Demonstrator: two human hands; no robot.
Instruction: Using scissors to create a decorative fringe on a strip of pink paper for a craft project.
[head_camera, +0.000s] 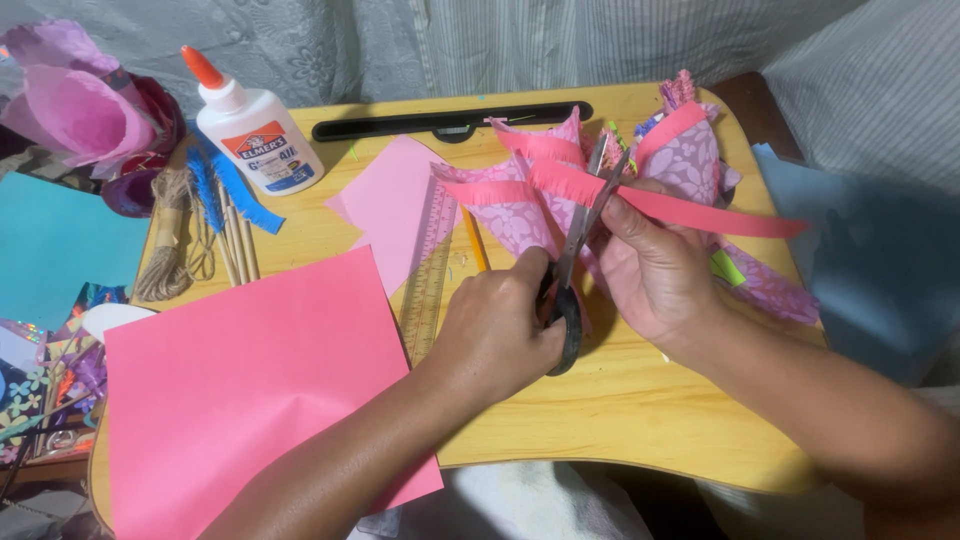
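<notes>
While snipping: L hand (495, 335) w/ scissors (578, 250), pink strip (700, 212).

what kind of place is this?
Likely a home craft spot: a wooden lap desk holding a glue bottle and pink paper sheet, with the left hand working scissors.

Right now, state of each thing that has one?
scissors: blades open on the strip
pink paper strip: fringed left end, uncut right
left hand: grips scissor handles
right hand: pinches the strip
glue bottle: upright, capped
twine: coiled
</notes>
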